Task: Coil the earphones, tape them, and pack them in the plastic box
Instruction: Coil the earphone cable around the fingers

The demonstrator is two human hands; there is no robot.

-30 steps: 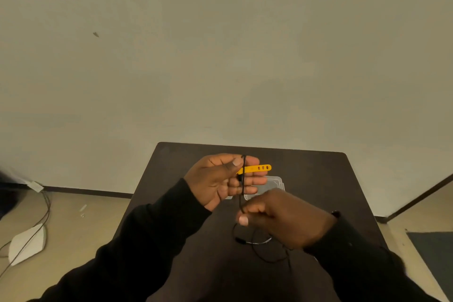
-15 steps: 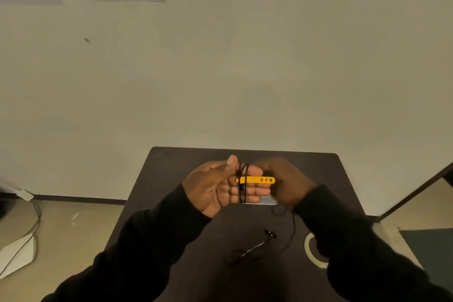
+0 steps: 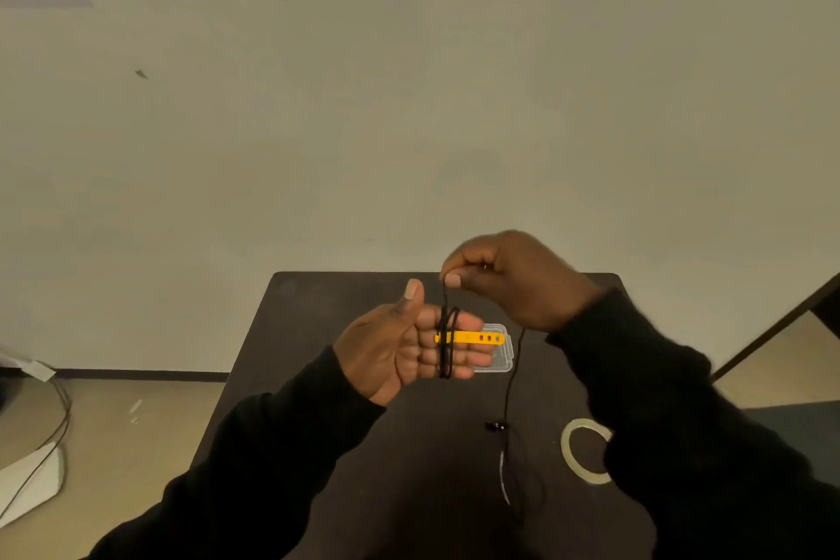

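Above the dark surface (image 3: 345,414), your left hand (image 3: 400,350) serves as the form for the coil: four fingers held flat and together, thumb raised clear, so the black earphone cable (image 3: 446,343) can loop around them. A few turns already sit across those fingers, and a yellow strap (image 3: 472,337) is trapped under the loops, its slotted end sticking out past your fingertips, likely kept there to bind the coil afterwards.

Your right hand (image 3: 513,282) is lifted above the left fingers, thumb and forefinger closed on the cable, holding it taut over the top of the loops, seemingly to lay on another turn. From that hand the loose remainder hangs down to the surface, ending near what looks like an earbud (image 3: 495,426).

The clear plastic box (image 3: 502,361) waits on the surface just behind your left fingertips, and the tape roll (image 3: 570,452) lies partly hidden beside your right sleeve, within easy reach.
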